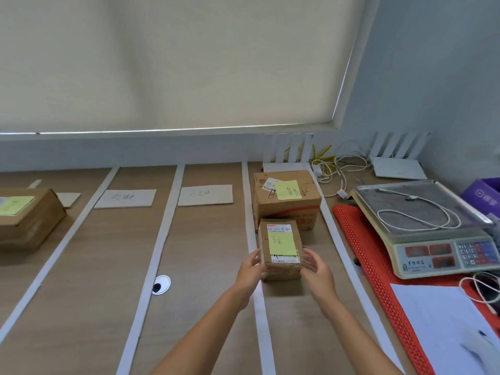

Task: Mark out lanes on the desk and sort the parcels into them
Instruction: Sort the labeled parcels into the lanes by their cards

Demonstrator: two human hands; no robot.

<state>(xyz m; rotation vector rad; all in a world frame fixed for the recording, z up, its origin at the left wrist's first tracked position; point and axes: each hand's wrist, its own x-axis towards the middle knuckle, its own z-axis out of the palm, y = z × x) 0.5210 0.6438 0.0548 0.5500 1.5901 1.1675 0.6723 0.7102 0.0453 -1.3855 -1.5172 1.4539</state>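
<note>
White tape lanes (159, 239) laid on desk (205, 266); both hands (250, 272) (318, 274) grip small brown cardboard parcel (281, 250) in rightmost lane; sorting partway.

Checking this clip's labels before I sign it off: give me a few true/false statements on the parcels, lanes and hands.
1. Both hands hold the small parcel. True: left hand and right hand grip its sides.
2. The small parcel sits in the leftmost lane. False: it is in the rightmost lane, in front of the large parcel.
3. Both parcels in that lane carry a yellow note. True.
4. The scale holds a parcel. False: only a white cable lies on it.
5. The two middle lanes each hold a parcel. False: each shows only a card.
</note>
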